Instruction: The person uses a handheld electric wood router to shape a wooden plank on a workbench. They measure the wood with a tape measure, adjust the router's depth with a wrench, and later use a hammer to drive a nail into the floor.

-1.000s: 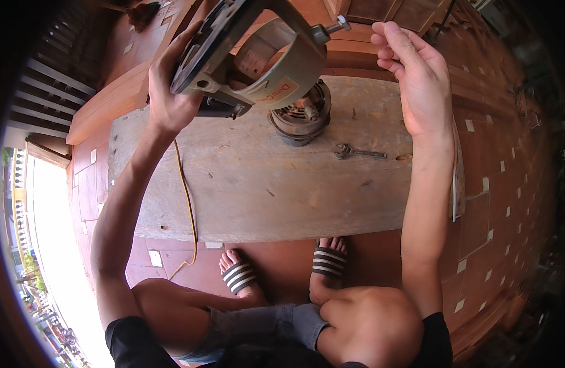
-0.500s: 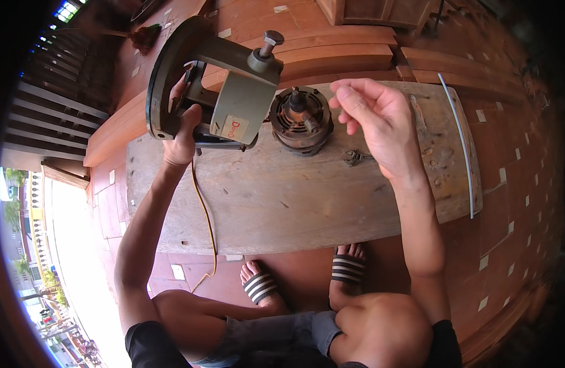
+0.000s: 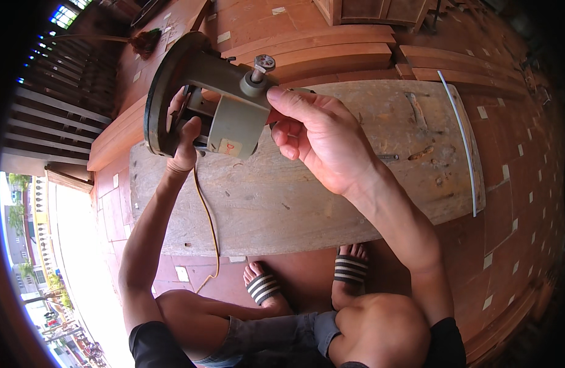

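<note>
Above the bench, my left hand (image 3: 185,146) grips a grey-green metal power-tool housing (image 3: 236,122) with a round black base plate (image 3: 155,104). A large hex bolt (image 3: 263,64) sticks up from the housing's right end. My right hand (image 3: 331,138) is closed at that end, thumb against the edge just below the bolt and other fingers curled beneath. Its fingertips are partly hidden. The round, rusty motor on the bench is mostly covered by my right hand and the housing. To the right of my wrist shows the handle of an adjustable wrench (image 3: 388,157).
The worn wooden board (image 3: 282,227) lies before my feet. A yellow cord (image 3: 208,208) runs over its front edge to the floor. On its right side rests a thin white rod (image 3: 465,141). Long timber beams (image 3: 337,58) lie behind, and a slatted rail (image 3: 62,119) stands at left.
My right hand has moved left from open air to the housing's right end, covering the motor. The housing has tipped slightly, turning the bolt head toward me.
</note>
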Tool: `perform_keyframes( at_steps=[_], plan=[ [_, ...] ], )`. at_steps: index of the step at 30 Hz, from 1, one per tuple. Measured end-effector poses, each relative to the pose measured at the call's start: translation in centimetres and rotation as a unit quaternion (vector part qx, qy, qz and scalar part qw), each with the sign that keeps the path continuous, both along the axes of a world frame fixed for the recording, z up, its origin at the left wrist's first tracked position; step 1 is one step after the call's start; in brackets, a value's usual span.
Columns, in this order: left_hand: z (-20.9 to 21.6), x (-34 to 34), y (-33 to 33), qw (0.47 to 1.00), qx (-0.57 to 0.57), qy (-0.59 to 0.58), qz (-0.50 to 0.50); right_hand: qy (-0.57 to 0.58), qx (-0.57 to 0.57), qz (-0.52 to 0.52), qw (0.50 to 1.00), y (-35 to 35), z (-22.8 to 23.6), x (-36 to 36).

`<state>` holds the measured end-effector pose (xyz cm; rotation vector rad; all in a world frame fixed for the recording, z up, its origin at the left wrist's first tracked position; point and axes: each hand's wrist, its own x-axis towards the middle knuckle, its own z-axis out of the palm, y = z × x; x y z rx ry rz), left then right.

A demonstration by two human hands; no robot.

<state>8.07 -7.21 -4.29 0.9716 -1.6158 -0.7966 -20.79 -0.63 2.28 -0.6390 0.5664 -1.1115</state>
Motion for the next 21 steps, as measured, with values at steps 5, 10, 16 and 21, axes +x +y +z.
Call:
perform_keyframes(
  at_steps=[5, 10, 16, 21],
  plan=[
    [0.9, -0.4, 0.9, 0.993, -0.08, -0.084, 0.035, -0.014, 0.016, 0.011, 1.0, 1.0, -0.4, -0.4],
    [1.1, 1.2, 1.9, 0.991, -0.03, -0.127, 0.042, -0.014, 0.061, -0.01, 0.998, 2.9, -0.5, -0.5],
    [2.7, -1.1, 2.2, 0.994, -0.046, -0.098, 0.027, 0.044, 0.044, -0.032, 0.998, 3.3, -1.2, -1.2],
    [2.9, -0.8, 2.5, 0.994, -0.042, -0.102, -0.002, 0.033, 0.042, -0.023, 0.998, 4.3, -2.2, -1.7]
  ],
)
